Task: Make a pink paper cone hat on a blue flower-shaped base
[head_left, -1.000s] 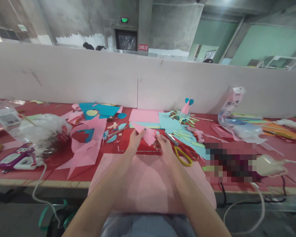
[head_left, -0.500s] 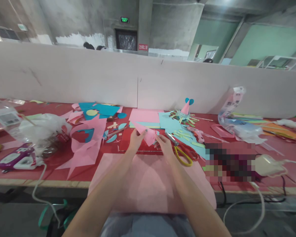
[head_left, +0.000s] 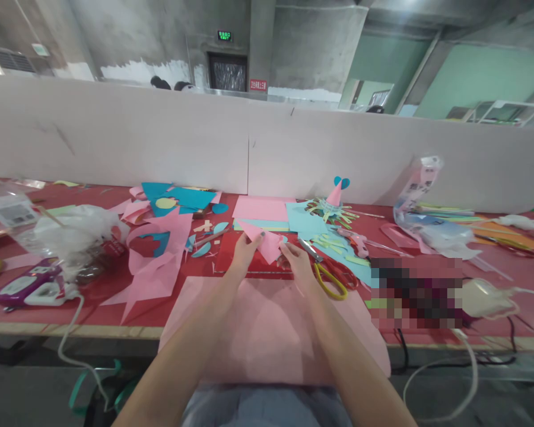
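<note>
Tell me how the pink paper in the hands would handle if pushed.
The pink paper looks thin, so it's probably light and easily creased. It seems fairly stiff, though: its pointed end sticks out past the left hand without visible drooping.

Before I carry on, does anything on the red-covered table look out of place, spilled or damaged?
No spill or clear damage shows. What looks odd: thin white cables hang over the table's front edge at left and right, where they might snag, and yellow-handled metal scissors lie loose beside the right hand.
</note>
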A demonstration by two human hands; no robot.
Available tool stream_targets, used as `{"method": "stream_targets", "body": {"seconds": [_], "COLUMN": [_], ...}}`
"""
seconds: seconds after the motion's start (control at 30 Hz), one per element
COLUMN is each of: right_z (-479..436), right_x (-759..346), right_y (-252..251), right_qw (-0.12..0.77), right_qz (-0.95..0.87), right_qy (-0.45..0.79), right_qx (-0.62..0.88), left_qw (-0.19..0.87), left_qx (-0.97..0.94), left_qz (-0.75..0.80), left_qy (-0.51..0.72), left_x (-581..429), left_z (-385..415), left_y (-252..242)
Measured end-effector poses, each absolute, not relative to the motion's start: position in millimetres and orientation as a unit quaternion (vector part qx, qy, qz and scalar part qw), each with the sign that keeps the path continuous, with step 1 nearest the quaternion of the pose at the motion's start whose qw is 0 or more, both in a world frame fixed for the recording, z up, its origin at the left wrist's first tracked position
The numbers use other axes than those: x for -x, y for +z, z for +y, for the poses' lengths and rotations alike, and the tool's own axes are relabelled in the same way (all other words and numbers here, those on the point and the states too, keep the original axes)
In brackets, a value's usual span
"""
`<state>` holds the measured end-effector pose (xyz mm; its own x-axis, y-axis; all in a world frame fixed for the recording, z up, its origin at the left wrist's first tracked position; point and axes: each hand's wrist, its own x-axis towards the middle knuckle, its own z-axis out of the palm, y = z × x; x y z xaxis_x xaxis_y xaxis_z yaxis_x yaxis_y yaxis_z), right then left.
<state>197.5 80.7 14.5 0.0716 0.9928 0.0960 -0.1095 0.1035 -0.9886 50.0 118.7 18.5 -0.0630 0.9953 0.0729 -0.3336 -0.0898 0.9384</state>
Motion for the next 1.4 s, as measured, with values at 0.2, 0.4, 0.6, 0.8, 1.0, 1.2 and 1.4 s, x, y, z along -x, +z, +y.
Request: {"method": "stream_targets", "body": {"seconds": [0.2, 0.4, 0.6, 0.8, 1.0, 1.2, 1.4], "right_z": [81.4, 81.8, 81.6, 82.4, 79.2, 77.4, 77.7], "right_x": [-198.8, -198.7, -199.0, -199.8, -198.9, -198.7, -198.6], "right_y": [12.0, 13.7, 13.6, 12.5, 15.4, 16.2, 16.8], "right_qw": [0.568, 0.564, 0.564, 0.568, 0.574, 0.593, 0.598], "right_qz": [-0.479, -0.473, -0.471, -0.471, -0.466, -0.466, -0.472], "right_qy": [0.484, 0.491, 0.47, 0.47, 0.483, 0.487, 0.472], "right_qx": [0.463, 0.465, 0.489, 0.484, 0.469, 0.44, 0.443], "left_qw": [0.523, 0.504, 0.489, 0.502, 0.511, 0.523, 0.541], "left_qx": [-0.431, -0.446, -0.457, -0.454, -0.448, -0.453, -0.457], "left_qz": [0.414, 0.419, 0.424, 0.428, 0.427, 0.41, 0.387], "left_qy": [0.607, 0.61, 0.61, 0.599, 0.597, 0.595, 0.59], "left_x": [-49.9, -50.8, -51.0, -53.1, -54.1, -55.4, -56.5], "left_z": [118.7, 124.5, 123.9, 117.3, 114.8, 115.1, 116.1], "left_y": [18.2, 11.7, 12.4, 18.7, 20.8, 18.9, 18.4]}}
